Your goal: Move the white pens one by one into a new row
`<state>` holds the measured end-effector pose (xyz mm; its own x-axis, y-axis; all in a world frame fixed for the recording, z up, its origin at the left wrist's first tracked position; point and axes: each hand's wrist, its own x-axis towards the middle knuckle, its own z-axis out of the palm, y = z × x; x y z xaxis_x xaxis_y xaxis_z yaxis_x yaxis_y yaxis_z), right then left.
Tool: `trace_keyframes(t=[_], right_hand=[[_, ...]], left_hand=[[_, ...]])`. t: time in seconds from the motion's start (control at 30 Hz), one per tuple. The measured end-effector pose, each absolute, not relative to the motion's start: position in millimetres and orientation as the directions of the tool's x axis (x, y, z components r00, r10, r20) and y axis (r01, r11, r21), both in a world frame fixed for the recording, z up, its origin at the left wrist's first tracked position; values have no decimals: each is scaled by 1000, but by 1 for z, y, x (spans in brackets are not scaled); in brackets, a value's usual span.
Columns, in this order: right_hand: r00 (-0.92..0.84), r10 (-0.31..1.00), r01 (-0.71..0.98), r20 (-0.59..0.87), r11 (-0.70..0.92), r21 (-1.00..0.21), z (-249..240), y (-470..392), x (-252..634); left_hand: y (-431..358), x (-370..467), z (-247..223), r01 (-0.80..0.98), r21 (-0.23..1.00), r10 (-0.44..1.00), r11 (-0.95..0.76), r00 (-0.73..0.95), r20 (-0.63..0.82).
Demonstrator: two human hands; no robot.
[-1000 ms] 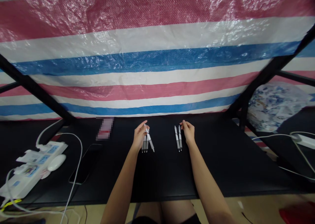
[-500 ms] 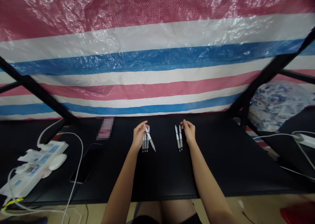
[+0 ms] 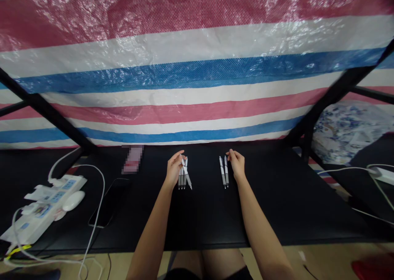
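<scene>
Pinching a pen (image 3: pixel 186 173) in the left hand (image 3: pixel 174 168), tilted by a few more pens (image 3: pixel 182 182) on the table (image 3: pixel 209 220). Holding the right hand (image 3: pixel 237 165) curled just beside two other pens (image 3: pixel 222 173) (can't tell if pinching anything). Out left, can see a phone (image 3: pixel 109 203) and a power strip (image 3: pixel 58 196).

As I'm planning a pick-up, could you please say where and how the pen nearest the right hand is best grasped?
I'd pinch the pen mid-barrel from its right, where the right hand is: it lies slim and lengthwise, another pen close along its left.
</scene>
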<state>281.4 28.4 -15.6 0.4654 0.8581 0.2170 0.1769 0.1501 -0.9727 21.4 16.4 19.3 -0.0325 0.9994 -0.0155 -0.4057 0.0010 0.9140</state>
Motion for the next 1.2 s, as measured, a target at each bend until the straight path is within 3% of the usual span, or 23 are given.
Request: trace_keyframes(t=[0.37, 0.6, 0.73, 0.93, 1.2], right_hand=[[461, 863, 180, 208, 138, -974, -14, 28, 280], [466, 864, 186, 191, 115, -976, -12, 27, 279], [469, 860, 210, 200, 112, -971, -12, 27, 279], [469, 863, 203, 187, 100, -974, -12, 27, 279], [457, 868, 233, 195, 95, -968, -7, 25, 277]], left_hand=[[17, 17, 18, -358, 933, 996, -48, -91, 17], [13, 24, 18, -69, 995, 990, -78, -125, 69], [16, 26, 12, 80, 984, 977, -159, -133, 169], [17, 24, 4, 411, 874, 946, -259, -75, 315], [12, 27, 5, 711, 632, 925, -310, 72, 372]])
